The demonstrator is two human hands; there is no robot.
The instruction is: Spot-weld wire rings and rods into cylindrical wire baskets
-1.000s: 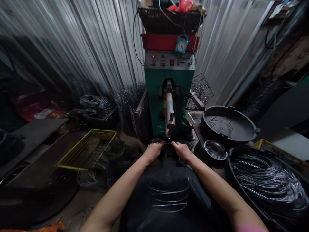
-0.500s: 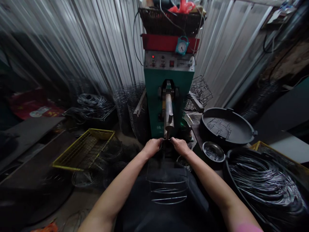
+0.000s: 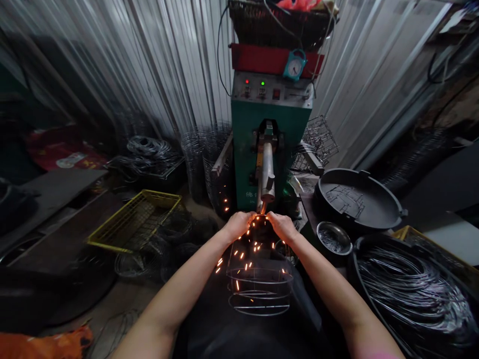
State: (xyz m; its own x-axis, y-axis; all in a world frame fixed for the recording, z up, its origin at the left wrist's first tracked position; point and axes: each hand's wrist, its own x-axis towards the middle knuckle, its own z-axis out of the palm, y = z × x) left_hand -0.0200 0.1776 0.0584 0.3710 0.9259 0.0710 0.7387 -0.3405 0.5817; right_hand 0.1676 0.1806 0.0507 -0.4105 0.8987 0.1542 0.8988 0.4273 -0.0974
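My left hand [image 3: 238, 225] and my right hand [image 3: 282, 227] are both closed, pinching opposite sides of a wire frame at its far end. This wire frame [image 3: 259, 314] has curved rings and thin bars, and hangs back toward my dark apron [image 3: 258, 339]. Between my fingertips, the frame meets the lower tip of the electrode arm [image 3: 268, 169] on a green spot-welding machine [image 3: 245, 149]. Orange sparks [image 3: 256, 246] fly down from that contact point, over my hands and the frame. The exact grip of the fingers on the wire is partly hidden.
To the right stand a round black pan [image 3: 362, 199] with wire pieces, a small metal bowl [image 3: 334, 238] of short wires, and a large tub of wire rings [image 3: 415, 284]. On the left is a yellow crate [image 3: 134, 244]. Wire mesh rolls [image 3: 217, 164] lean near the machine.
Sparks have appeared at the electrode tip, and a green light has come on at the machine's panel. The view has shifted slightly; both hands keep their hold on the wire frame.
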